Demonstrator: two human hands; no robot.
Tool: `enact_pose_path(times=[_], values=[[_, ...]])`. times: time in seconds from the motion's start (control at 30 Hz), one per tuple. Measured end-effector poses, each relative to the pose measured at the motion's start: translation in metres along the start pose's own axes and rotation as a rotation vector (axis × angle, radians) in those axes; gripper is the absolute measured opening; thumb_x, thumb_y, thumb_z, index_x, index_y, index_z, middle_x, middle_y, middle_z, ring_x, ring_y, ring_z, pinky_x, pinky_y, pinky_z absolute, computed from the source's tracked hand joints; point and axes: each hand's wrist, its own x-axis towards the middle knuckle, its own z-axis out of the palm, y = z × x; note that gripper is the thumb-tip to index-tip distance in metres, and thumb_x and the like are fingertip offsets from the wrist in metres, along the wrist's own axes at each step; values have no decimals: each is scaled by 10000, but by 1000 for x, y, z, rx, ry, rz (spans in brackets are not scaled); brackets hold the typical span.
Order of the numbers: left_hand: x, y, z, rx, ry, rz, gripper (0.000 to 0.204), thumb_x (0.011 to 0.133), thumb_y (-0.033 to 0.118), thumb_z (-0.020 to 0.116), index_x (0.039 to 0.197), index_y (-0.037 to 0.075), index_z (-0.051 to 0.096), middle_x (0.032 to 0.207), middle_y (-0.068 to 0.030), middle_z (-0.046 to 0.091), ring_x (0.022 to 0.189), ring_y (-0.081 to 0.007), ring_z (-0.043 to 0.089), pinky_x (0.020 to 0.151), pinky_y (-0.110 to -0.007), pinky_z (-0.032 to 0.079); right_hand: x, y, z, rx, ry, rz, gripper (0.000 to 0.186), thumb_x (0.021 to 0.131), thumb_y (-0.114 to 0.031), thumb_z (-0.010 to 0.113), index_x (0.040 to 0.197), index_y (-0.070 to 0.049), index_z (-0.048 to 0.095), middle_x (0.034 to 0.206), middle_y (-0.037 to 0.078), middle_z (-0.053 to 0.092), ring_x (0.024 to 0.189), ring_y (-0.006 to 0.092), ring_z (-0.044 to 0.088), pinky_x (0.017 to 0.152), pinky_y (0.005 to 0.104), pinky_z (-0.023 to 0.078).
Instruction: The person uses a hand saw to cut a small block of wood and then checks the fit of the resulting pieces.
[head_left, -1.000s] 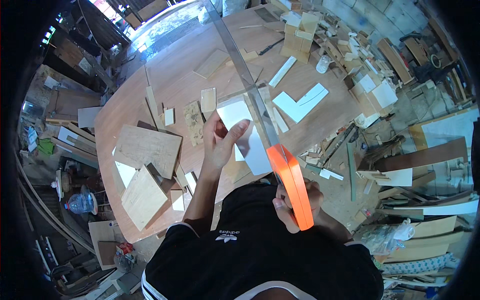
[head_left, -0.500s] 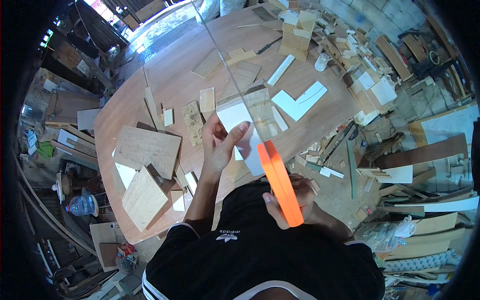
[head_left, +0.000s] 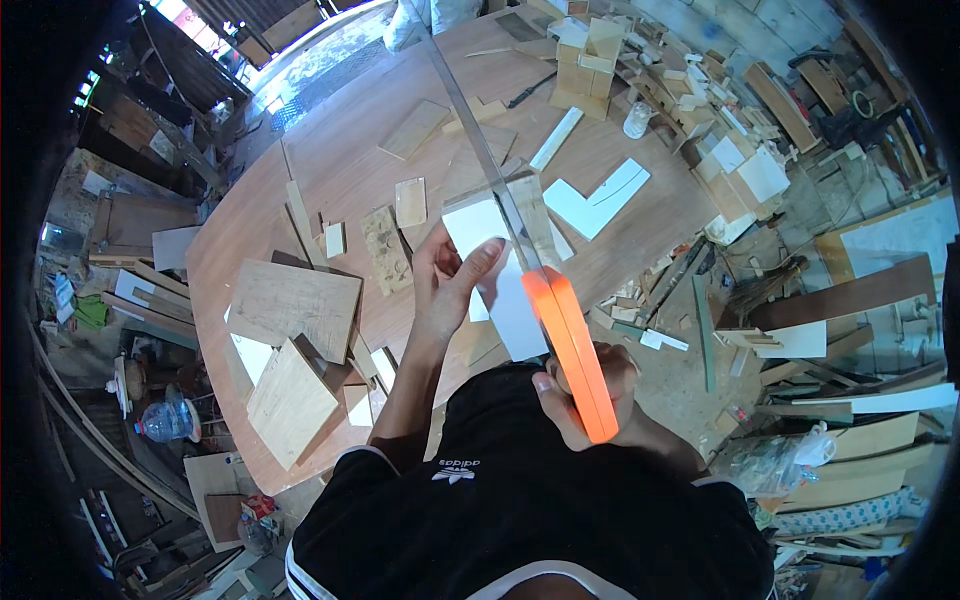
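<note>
My right hand is closed round the orange handle of a handsaw, whose long thin blade points away from me across the table. Beside the blade lies a white-faced board, its near end jutting past the table edge toward my body. My left hand grips this board, thumb pressed on the white face and fingers at its left side. Under the saw, to the right of the board, rests a weathered wood block. Where the teeth meet the board is too fine to make out.
A white L-shaped piece lies right of the blade. Plywood squares are stacked at the left of the brown table. A wooden block assembly stands at the far right, near heaped offcuts. A clear jar stands there too.
The saw has shifted slightly, its handle a little to the right and its blade tilted so more of its flat side shows. My left hand stays on the board.
</note>
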Motion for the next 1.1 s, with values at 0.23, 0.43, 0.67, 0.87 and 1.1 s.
enact_pose_path(times=[0.23, 0.43, 0.67, 0.87, 1.1], values=[[16, 1, -12, -124, 77, 2, 242, 835, 105, 639, 1037, -13, 578, 866, -49, 642, 710, -90, 596, 650, -224, 468, -9, 0, 0, -8, -80, -13, 96, 697, 21, 655, 712, -8, 565, 544, 58, 535, 445, 193, 571, 431, 264, 422], [-2, -6, 7, -67, 33, -42, 249, 824, 109, 659, 1024, -19, 583, 828, -55, 638, 673, -91, 591, 586, -213, 465, 3, 3, 0, -55, 26, 40, 116, 716, 20, 644, 653, -4, 549, 494, 56, 488, 405, 166, 534, 394, 276, 386], [14, -3, -4, -136, 40, -3, 210, 840, 100, 636, 995, -29, 580, 828, -64, 642, 709, -101, 607, 647, -232, 476, -7, 0, 2, -9, -7, 34, 198, 705, 62, 629, 612, -28, 479, 474, 37, 442, 370, 157, 474, 375, 262, 326], [9, -10, 9, -118, 60, 3, 210, 833, 90, 641, 1007, -13, 584, 805, -60, 638, 590, -99, 583, 498, -210, 443, 7, 1, 5, 5, 91, 36, 305, 686, 100, 611, 545, -56, 391, 471, 31, 395, 365, 146, 424, 387, 263, 306], [4, 0, 9, 29, -53, -62, 226, 821, 112, 658, 990, -24, 593, 814, -57, 646, 603, -88, 584, 515, -221, 446, -1, 1, -5, -202, 17, -40, 76, 705, 34, 647, 745, 8, 588, 542, 60, 540, 408, 166, 546, 396, 254, 397]])
